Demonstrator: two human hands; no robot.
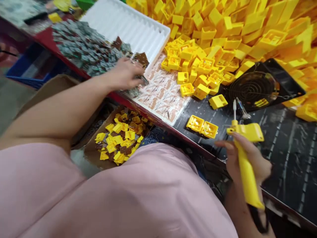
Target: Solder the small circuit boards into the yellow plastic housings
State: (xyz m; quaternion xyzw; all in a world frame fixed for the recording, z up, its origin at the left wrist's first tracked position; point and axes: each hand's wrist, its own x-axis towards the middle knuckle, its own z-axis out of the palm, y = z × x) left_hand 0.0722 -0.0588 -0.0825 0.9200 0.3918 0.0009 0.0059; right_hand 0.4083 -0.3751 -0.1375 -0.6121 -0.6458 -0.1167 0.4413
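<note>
My left hand (127, 73) reaches into the right end of a pile of small grey-green parts (86, 48); its fingers are bent over the pieces, and what they touch is too blurred to make out. In my right hand (250, 158) is a yellow soldering iron (247, 175), its metal tip pointing away from me over the black mat. An opened yellow case (202, 126) with small fittings inside lies on the mat, left of that hand. Brown pieces (141, 59) lie just beyond my left fingertips.
Many yellow cases (210, 26) are heaped at the back right. A black fan (262, 86) lies in front of them. A white ribbed tray (126, 24) stands behind the grey-green pile. Below the table edge is a cardboard box (92, 152) of yellow parts; a blue bin (37, 66) is farther left.
</note>
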